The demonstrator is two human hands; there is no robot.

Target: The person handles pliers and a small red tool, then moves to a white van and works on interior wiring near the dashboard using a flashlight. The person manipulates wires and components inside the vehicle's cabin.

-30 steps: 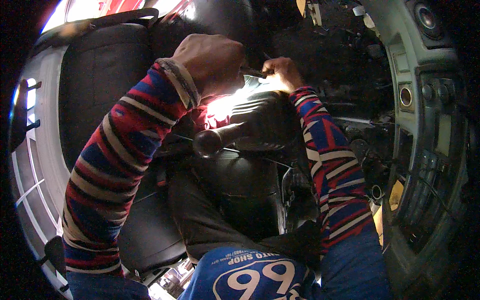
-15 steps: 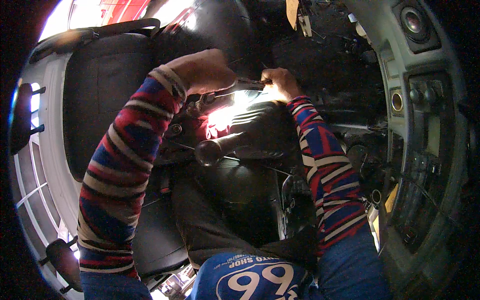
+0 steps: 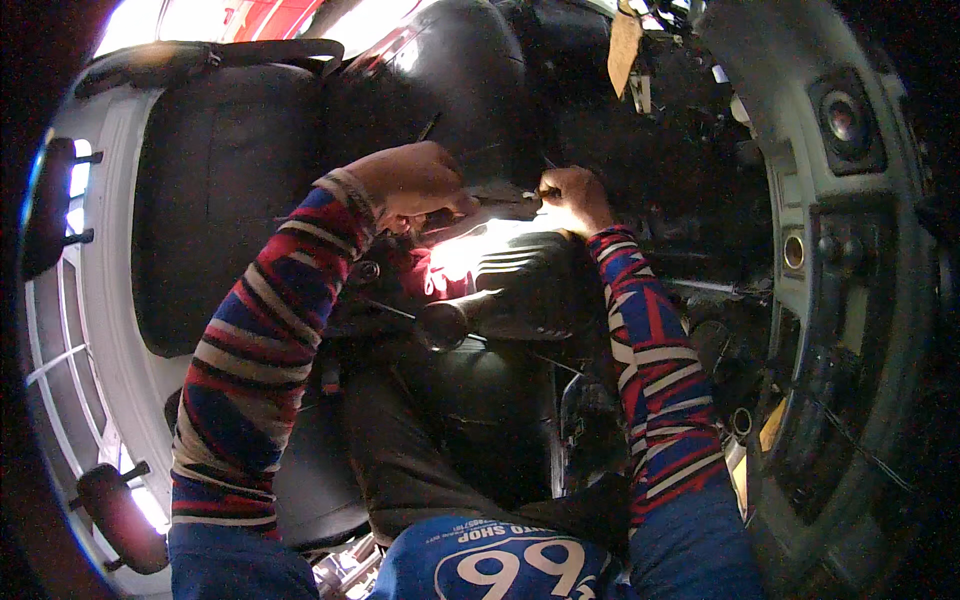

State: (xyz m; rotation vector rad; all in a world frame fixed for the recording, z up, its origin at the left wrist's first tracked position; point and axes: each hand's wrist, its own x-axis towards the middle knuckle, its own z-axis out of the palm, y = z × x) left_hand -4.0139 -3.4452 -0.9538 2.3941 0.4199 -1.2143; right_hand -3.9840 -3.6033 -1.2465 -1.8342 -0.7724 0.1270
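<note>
My left hand (image 3: 415, 182) is closed, its fingers curled down above a brightly lit red cloth (image 3: 430, 274). A thin dark tip (image 3: 429, 127) shows just beyond its knuckles; whether the hand holds it I cannot tell. Across from it, my right hand (image 3: 577, 198) is pinched shut on something small and dark, too blurred to name. Between the hands lies the upper edge of a ribbed black rubber boot (image 3: 525, 270), washed out by strong light. A lever with a rounded dark knob (image 3: 441, 325) lies on the near side of the boot.
Black seats (image 3: 225, 200) fill the left side. A grey dashboard (image 3: 880, 260) with a round speaker-like fitting (image 3: 842, 118) runs down the right. A tan tag (image 3: 624, 50) hangs at the far side. A thin rod (image 3: 390, 310) passes near the knob.
The view has shifted, so the scene sits slightly lower and further right. A dark strip seen between my hands before no longer shows clearly. Both hands remain closed.
</note>
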